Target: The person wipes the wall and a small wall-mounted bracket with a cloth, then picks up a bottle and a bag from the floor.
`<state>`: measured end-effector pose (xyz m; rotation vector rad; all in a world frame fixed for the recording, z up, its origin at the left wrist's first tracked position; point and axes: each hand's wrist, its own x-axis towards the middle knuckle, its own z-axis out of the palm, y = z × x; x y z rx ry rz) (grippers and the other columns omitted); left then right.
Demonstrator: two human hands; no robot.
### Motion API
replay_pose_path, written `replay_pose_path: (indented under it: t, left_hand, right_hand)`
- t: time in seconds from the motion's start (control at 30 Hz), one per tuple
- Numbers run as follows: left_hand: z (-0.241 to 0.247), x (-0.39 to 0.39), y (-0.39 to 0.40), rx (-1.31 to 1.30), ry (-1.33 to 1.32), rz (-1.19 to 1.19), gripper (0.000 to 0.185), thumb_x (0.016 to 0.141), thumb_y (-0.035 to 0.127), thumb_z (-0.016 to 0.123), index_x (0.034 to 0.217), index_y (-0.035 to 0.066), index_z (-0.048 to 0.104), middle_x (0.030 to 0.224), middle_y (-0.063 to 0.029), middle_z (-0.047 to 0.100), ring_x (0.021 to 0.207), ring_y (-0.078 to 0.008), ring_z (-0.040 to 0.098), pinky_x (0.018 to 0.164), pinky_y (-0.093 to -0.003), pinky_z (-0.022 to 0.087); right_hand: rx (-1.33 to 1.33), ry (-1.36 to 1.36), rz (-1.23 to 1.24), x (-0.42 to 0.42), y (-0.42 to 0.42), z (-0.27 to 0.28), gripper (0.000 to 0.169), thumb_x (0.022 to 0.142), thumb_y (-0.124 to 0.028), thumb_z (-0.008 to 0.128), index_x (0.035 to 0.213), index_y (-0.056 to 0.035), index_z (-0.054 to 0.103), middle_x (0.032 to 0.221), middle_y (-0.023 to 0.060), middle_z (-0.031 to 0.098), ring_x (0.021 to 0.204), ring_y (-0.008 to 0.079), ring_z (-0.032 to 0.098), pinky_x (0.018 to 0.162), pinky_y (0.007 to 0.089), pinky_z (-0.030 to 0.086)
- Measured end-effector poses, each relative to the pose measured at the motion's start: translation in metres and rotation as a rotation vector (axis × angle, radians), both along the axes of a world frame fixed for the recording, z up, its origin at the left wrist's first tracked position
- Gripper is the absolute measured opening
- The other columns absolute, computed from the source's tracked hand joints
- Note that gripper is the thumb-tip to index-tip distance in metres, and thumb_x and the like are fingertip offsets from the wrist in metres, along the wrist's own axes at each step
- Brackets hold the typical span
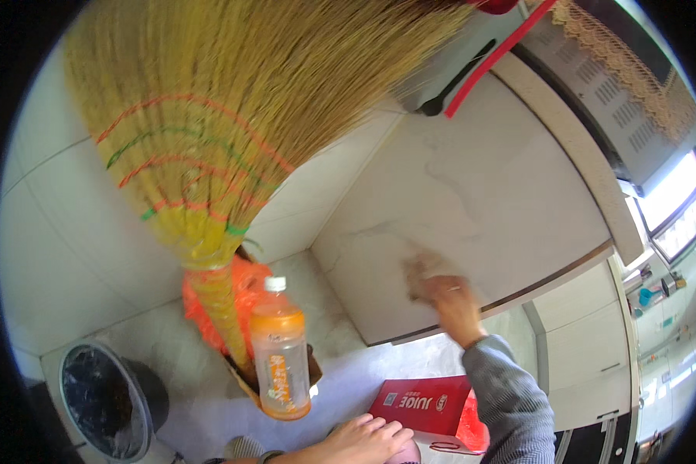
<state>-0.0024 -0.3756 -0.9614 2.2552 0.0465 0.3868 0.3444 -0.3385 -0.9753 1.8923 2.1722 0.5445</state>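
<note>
My right hand [456,301], blurred, is shut on a crumpled beige-brown cloth [419,274]. The cloth is against the pale, grey-veined side panel [475,168] of a counter. Low in the view, my left hand [371,439] lies palm down, apparently over my knee [407,452], with nothing visible in it. Just beyond it, a red carton [420,400] with printed writing is on the floor. A clear plastic bottle with a white cap and orange band [281,359] is to the left, in or against an open cardboard box [316,365].
A large straw broom [209,133] stands handle down with an orange plastic bag [249,290] behind it. A lined trash bin [101,400] is at lower left. A red strip [499,55] and a black utensil [458,78] hang at the top. Cabinets [586,342] line the right.
</note>
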Motion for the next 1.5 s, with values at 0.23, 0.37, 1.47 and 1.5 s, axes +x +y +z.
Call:
replay_pose_path:
  t: [0.23,0.37,1.47,1.5]
  left_hand:
    - [-0.017,0.016,0.008,0.049,-0.007,-0.047,0.030,0.082,0.016,0.055,0.109,0.004,0.055,0.098,-0.0109,0.059,0.093,-0.0282,0.060,0.081,-0.0395,0.047]
    - [-0.009,0.009,0.017,0.011,0.069,-0.066,0.034,0.082,0.017,0.055,0.112,0.002,0.054,0.103,-0.0126,0.058,0.094,-0.0292,0.059,0.083,-0.0399,0.047]
    - [-0.093,-0.135,0.029,-0.830,-0.182,1.401,0.047,0.091,0.023,0.056,0.134,0.009,0.044,0.127,-0.0100,0.053,0.115,-0.0232,0.054,0.087,-0.0297,0.044]
    - [-0.106,-0.136,0.039,-0.932,-0.196,1.391,0.053,0.091,0.025,0.055,0.139,0.012,0.038,0.134,-0.0101,0.045,0.121,-0.0238,0.047,0.092,-0.0331,0.041]
  right_hand:
    - [0.831,-0.443,-0.312,-0.021,0.027,0.171,0.066,0.080,-0.006,0.051,0.143,-0.0057,0.033,0.151,0.0151,0.027,0.141,0.0292,0.024,0.115,0.0496,0.013]
    - [0.966,-0.455,-0.240,-0.016,0.103,0.162,0.060,0.082,-0.011,0.054,0.140,-0.0044,0.038,0.143,0.0170,0.038,0.135,0.0305,0.032,0.115,0.0481,0.017]
    - [-0.865,-0.372,-0.073,-0.005,0.094,-0.308,0.046,0.095,-0.030,0.039,0.137,-0.0124,0.045,0.145,0.0054,0.040,0.134,0.0182,0.033,0.114,0.0374,0.017]
    - [-0.901,-0.375,0.040,0.010,0.069,-0.304,0.045,0.093,-0.030,0.043,0.134,-0.0125,0.048,0.143,0.0063,0.043,0.134,0.0190,0.035,0.114,0.0374,0.018]
